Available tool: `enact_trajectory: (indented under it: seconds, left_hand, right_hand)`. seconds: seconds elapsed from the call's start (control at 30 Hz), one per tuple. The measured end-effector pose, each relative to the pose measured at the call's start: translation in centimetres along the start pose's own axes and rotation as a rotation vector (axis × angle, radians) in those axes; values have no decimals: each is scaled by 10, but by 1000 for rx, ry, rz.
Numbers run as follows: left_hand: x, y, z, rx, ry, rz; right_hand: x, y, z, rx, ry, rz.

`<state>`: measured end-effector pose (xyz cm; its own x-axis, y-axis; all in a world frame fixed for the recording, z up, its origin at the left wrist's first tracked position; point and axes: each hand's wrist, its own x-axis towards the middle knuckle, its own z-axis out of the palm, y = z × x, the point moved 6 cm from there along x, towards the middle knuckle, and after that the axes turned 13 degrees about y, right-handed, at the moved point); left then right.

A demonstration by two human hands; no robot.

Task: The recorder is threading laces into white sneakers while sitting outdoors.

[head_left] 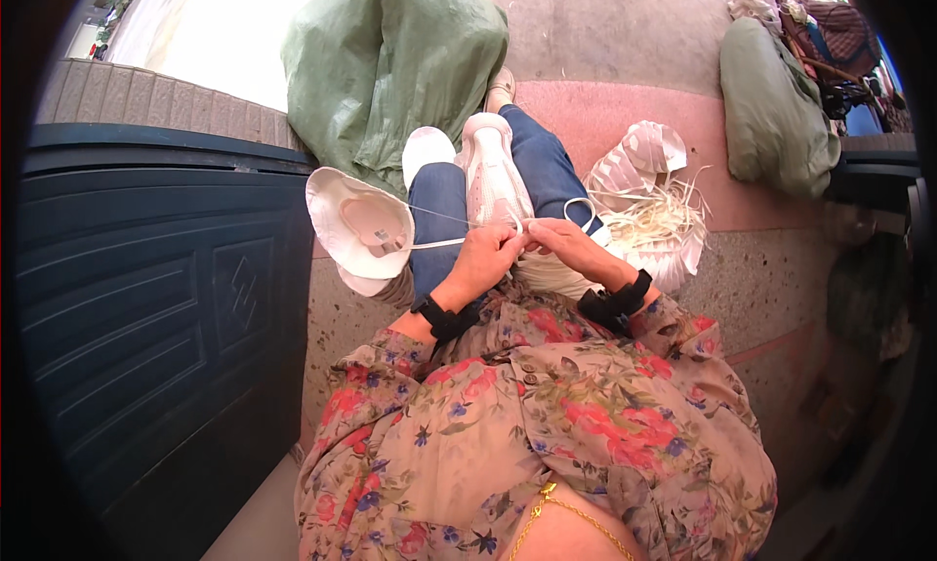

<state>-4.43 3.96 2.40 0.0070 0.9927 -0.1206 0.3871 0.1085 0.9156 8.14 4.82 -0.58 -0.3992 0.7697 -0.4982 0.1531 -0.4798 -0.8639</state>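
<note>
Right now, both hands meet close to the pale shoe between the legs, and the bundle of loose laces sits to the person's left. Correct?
No, one side is wrong: the head view shows the bundle of loose laces to the person's right. The left hand and right hand do meet close to the pale shoe.

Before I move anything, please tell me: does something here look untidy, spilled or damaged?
Only the bundle of cream laces stands out. To the right of the person's right leg, its strands tangle and stick out in many directions. I see nothing clearly spilled or damaged.
</note>
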Motion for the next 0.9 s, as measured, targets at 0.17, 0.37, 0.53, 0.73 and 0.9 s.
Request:
enact_trajectory:
  seconds: [0.17,0.37,0.53,0.73,0.9]
  left_hand:
    - [4,5,10,70,-72,32]
    - [34,19,2,56,-131,-32]
    - [83,-17,-39,217,257,73]
    - [102,-45,-23,535,149,-21]
    - [107,-46,-25,555,160,-23]
  right_hand:
    - [18,-2,8,152,39,58]
    - [36,-28,-6,263,307,-66]
    - [77,-34,-25,235,344,-122]
    - [100,-26,-29,-431,443,-437]
    - [104,-29,-20,-588,474,-388]
